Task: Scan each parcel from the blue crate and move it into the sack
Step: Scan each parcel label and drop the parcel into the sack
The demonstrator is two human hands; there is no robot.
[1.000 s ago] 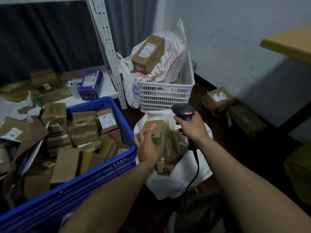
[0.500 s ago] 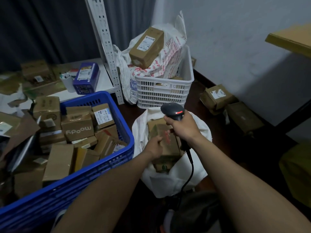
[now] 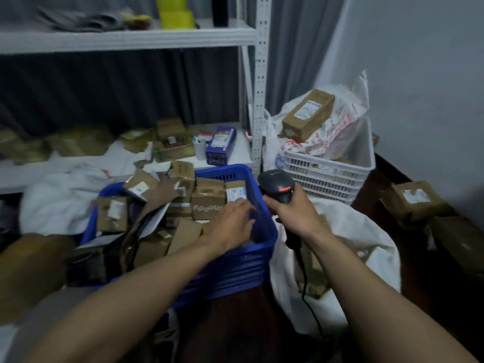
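The blue crate (image 3: pixel 235 268) sits in the middle, packed with several brown cardboard parcels (image 3: pixel 208 203). My left hand (image 3: pixel 231 225) reaches into the crate's right side, fingers spread over the parcels and holding nothing that I can see. My right hand (image 3: pixel 293 214) grips a black barcode scanner (image 3: pixel 277 184) with a red light, held just right of the crate. Below it the white sack (image 3: pixel 366 231) lies open on the floor, with brown parcels (image 3: pixel 311 268) inside it.
A white metal shelf (image 3: pixel 258 82) stands behind the crate, its lower board (image 3: pixel 235 153) carrying parcels and a purple box (image 3: pixel 221 145). A white basket (image 3: pixel 327 171) with a bag and a brown box stands at the right. More parcels (image 3: pixel 413 203) lie along the wall.
My left hand let go of the parcel in the sack and swung left into the blue crate. My view tilted up. The scanner stayed in my right hand.
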